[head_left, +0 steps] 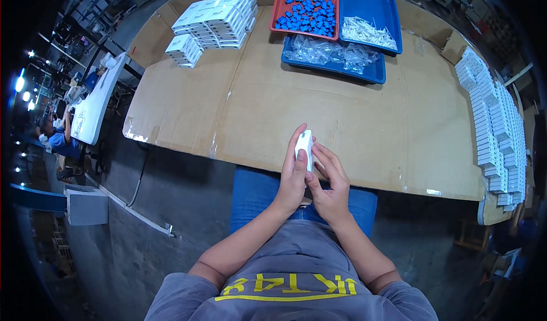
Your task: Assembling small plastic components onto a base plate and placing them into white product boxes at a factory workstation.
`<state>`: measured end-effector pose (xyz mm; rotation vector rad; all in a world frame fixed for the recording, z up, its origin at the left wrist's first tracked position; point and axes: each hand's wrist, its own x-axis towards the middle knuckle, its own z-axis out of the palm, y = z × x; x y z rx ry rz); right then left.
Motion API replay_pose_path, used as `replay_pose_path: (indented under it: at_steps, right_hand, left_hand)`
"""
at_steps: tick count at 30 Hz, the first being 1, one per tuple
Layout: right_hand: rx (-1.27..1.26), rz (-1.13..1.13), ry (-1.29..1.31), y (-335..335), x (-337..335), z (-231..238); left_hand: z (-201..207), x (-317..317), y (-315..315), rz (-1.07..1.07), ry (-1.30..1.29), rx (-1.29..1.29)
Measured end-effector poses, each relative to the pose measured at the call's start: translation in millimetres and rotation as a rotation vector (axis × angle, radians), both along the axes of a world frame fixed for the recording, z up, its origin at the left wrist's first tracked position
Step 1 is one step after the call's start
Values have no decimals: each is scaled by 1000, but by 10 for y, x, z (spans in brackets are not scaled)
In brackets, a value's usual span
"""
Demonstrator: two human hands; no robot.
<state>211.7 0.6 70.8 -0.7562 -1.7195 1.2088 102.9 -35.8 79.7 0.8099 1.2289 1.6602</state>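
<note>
Between my hands, over the table's near edge, is a small white box (304, 144), held tilted up on its narrow side. My left hand (293, 173) is closed round its left side, with the thumb across the near face. On the other side, the fingers and thumb of my right hand (330, 184) press against the right side and lower end of the box. The palms hide part of it.
A cardboard-covered table (285, 116) spreads ahead. Stacked white boxes stand at far left (213, 19) and along the right edge (493, 121). At the back are a red tray (274, 22) of blue pieces, a blue tray (393, 13) of white pieces and another blue tray (342, 72) of clear bags.
</note>
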Motion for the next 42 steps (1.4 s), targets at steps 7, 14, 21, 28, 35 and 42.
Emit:
replay_pose_path:
  at_steps: [7, 14, 21, 28, 35, 42]
  right_hand:
    - [-56, -22, 45, 93, -131, -35]
    - [102, -42, -18, 228, -192, -174]
    - [174, -60, -115, 276, -208, -226]
    - [14, 4, 18, 292, -340, -299]
    - [-602, 31, 143, 431, -277, -196]
    - [-976, 124, 198, 425, -362, -4]
  left_hand:
    - [-3, -87, 134, -50, 72, 13]
    - [-267, -151, 283, -28, 150, 19]
    - [-405, -219, 318, -64, 116, 0]
    - [-380, -287, 383, -8, 122, 14]
    - [-516, -455, 422, 32, 403, 242]
    - [-553, -472, 395, 2, 521, 228]
